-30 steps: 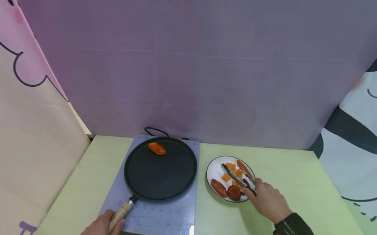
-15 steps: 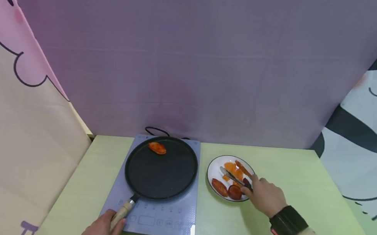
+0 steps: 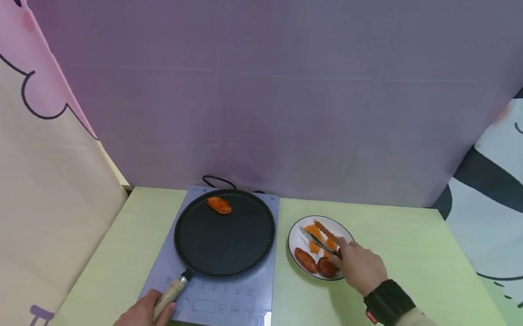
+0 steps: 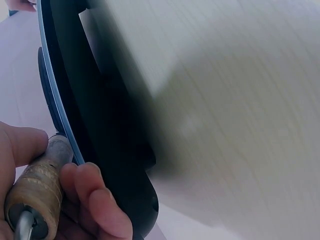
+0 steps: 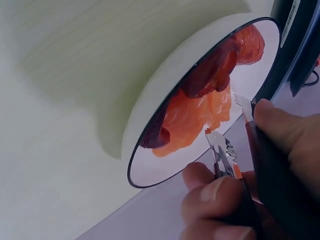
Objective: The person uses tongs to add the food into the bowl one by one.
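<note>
My left hand [image 3: 139,318] grips the wooden handle [image 3: 169,298] of a flat black frying pan [image 3: 223,239]. Fingers and thumb wrap that handle in the left wrist view too. On the pan's far left lies an orange-red, oblong piece of food [image 3: 219,205]. My right hand [image 3: 362,267] holds metal tongs [image 3: 316,242] with dark grips, low over a white, dark-rimmed plate [image 3: 294,248]. Their tips stand apart near orange food pieces [image 5: 187,120] in the right wrist view. Reddish-brown food pieces [image 3: 306,260] lie at the plate's near side.
The pan sits on a flat induction cooker [image 3: 251,312] with a touch panel; a black cord [image 3: 218,180] loops behind it. A purple cloth backdrop [image 3: 270,88] stands along the far edge of the pale table [image 3: 407,244]. Printed cloths hang at both sides.
My right hand has moved left over the plate with the tongs, their tips shifting left across the orange pieces. My left hand keeps its hold on the pan handle.
</note>
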Available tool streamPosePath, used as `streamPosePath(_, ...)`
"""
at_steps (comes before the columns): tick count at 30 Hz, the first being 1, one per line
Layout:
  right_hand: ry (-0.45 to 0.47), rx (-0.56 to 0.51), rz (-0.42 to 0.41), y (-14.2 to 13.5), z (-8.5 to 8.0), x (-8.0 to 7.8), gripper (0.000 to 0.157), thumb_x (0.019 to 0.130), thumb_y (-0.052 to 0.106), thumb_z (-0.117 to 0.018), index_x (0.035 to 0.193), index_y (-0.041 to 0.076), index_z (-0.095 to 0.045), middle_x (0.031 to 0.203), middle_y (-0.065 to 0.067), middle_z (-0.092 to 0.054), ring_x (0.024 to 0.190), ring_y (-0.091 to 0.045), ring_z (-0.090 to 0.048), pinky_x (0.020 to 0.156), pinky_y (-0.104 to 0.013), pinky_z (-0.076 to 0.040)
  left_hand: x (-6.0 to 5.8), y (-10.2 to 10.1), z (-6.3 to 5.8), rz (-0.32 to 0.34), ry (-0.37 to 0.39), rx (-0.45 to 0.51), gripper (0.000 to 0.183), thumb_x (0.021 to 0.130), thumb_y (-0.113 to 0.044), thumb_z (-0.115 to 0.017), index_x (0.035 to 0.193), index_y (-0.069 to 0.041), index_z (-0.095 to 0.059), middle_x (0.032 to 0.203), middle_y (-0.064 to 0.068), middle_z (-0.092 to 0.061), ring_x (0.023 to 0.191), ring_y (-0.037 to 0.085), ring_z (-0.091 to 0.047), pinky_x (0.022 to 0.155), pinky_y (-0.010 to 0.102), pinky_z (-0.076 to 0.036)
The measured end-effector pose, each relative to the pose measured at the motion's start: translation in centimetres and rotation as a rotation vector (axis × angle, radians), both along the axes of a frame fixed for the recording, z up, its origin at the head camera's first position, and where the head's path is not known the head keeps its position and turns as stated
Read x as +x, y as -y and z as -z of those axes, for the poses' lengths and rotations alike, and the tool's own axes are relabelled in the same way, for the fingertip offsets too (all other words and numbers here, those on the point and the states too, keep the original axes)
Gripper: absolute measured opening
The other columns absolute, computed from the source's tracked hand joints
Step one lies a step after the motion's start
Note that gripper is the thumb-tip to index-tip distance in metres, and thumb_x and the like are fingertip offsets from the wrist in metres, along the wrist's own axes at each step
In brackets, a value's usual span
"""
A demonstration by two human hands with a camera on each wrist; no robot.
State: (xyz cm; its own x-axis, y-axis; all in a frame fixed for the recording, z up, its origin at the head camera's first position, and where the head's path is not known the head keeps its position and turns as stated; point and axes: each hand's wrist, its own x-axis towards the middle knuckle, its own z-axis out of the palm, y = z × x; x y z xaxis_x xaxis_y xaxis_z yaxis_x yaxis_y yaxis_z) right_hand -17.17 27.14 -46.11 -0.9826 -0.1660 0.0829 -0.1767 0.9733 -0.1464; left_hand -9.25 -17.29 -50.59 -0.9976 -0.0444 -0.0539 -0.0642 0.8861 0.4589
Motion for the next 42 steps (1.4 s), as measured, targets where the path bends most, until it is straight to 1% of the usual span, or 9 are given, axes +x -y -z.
streamPosePath(5,0.037,-0.012,0.009,0.4,0.0,-0.1,0.056,0.082,0.041,-0.062,0.122,0.005,-0.048,0.070,-0.007,-0.051,0.047,-0.016,-0.042,0.037,-0.033,-0.035,0.0,-0.1,0.2,0.001,-0.037,-0.001,0.029,0.082,-0.036,-0.061,0.086,-0.008,-0.055,0.057,-0.002,-0.041,0.047,0.013,-0.038,0.043,0.033,-0.032)
streamPosePath(9,0.097,-0.029,0.029,0.7,-0.5,0.2,0.051,0.083,0.042,-0.061,0.111,0.001,-0.051,0.070,-0.008,-0.053,0.050,-0.018,-0.045,0.040,-0.035,-0.038,0.0,-0.1,0.2,0.001,-0.052,0.000,0.029,0.081,-0.035,-0.062,0.086,-0.008,-0.055,0.057,-0.002,-0.041,0.047,0.013,-0.038,0.043,0.034,-0.032)
streamPosePath(12,0.120,-0.038,0.028,1.0,-0.8,0.5,0.042,0.083,0.040,-0.061,0.101,0.003,-0.052,0.068,-0.007,-0.051,0.050,-0.019,-0.044,0.041,-0.035,-0.037,0.1,-0.1,0.1,-0.002,-0.049,-0.004,0.029,0.081,-0.036,-0.062,0.087,-0.008,-0.055,0.057,-0.002,-0.041,0.047,0.013,-0.038,0.043,0.034,-0.032)
streamPosePath(15,0.115,-0.038,0.019,1.1,-0.7,0.7,0.035,0.083,0.036,-0.062,0.097,0.006,-0.051,0.066,-0.005,-0.048,0.048,-0.018,-0.042,0.040,-0.034,-0.035,0.1,0.0,0.1,-0.003,-0.050,-0.002,0.029,0.081,-0.036,-0.062,0.087,-0.008,-0.055,0.057,-0.002,-0.041,0.047,0.013,-0.038,0.043,0.034,-0.032)
streamPosePath(19,0.044,-0.015,-0.011,1.0,-0.2,0.8,0.029,0.083,0.032,-0.062,0.096,0.008,-0.052,0.065,-0.004,-0.047,0.047,-0.017,-0.041,0.039,-0.034,-0.034,0.2,0.0,0.1,0.000,-0.063,0.002,0.029,0.081,-0.036,-0.062,0.086,-0.008,-0.055,0.057,-0.002,-0.041,0.047,0.013,-0.038,0.043,0.034,-0.032)
streamPosePath(24,-0.036,0.018,-0.037,0.8,0.5,0.5,0.030,0.083,0.032,-0.062,0.100,0.008,-0.055,0.064,-0.003,-0.048,0.046,-0.015,-0.039,0.037,-0.033,-0.033,0.1,0.0,0.1,0.003,-0.064,0.003,0.029,0.081,-0.035,-0.062,0.086,-0.008,-0.055,0.057,-0.002,-0.041,0.046,0.013,-0.037,0.043,0.034,-0.032)
streamPosePath(28,-0.065,0.029,-0.050,0.4,0.8,0.2,0.028,0.084,0.032,-0.062,0.099,0.010,-0.055,0.063,-0.003,-0.046,0.045,-0.015,-0.039,0.036,-0.033,-0.033,0.2,-0.1,0.1,0.003,-0.067,0.004,0.029,0.081,-0.035,-0.062,0.087,-0.008,-0.055,0.057,-0.002,-0.041,0.047,0.013,-0.037,0.043,0.034,-0.032)
streamPosePath(36,0.002,-0.020,-0.016,0.1,1.0,0.6,0.030,0.085,0.035,-0.061,0.102,0.011,-0.054,0.064,-0.004,-0.047,0.045,-0.016,-0.039,0.037,-0.032,-0.033,0.0,0.0,0.4,0.005,-0.053,0.007,0.029,0.081,-0.035,-0.062,0.087,-0.007,-0.055,0.057,-0.002,-0.041,0.046,0.013,-0.037,0.042,0.033,-0.032)
streamPosePath(42,0.054,0.002,0.014,0.5,0.7,1.1,0.035,0.084,0.035,-0.060,0.105,0.008,-0.052,0.066,-0.005,-0.048,0.048,-0.017,-0.040,0.038,-0.033,-0.033,0.0,0.1,0.5,0.003,-0.051,-0.002,0.030,0.081,-0.035,-0.062,0.088,-0.007,-0.055,0.057,-0.002,-0.041,0.046,0.013,-0.038,0.043,0.034,-0.032)
